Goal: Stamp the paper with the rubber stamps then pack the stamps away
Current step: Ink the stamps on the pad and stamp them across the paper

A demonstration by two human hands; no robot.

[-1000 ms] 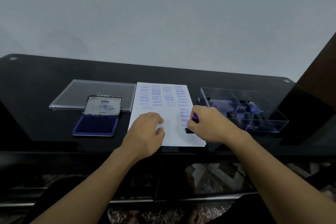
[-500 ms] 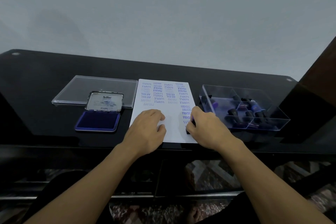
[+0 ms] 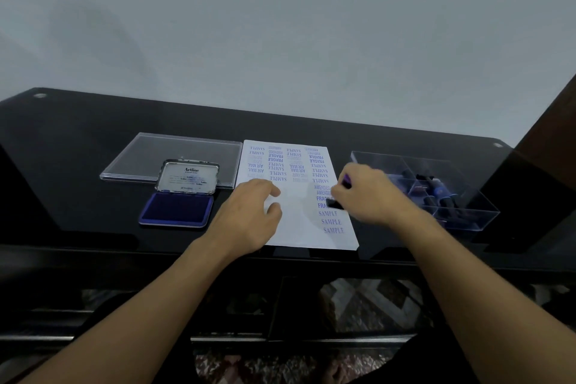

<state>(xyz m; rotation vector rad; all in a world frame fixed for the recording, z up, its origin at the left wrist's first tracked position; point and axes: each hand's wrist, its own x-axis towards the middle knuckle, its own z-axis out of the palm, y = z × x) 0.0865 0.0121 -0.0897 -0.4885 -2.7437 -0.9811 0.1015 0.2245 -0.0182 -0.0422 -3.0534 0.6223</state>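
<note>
Now right hand fingers grip stamp mid-frame, left hand rests open on paper; best press squarely, lift straight.

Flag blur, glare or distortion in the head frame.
Head view: the right hand and the stamp it grips are motion-blurred; the left hand on the paper is sharper; wide-angle lens bows the far edge of the glossy black table; light is dim and soft, no hard glare.
</note>
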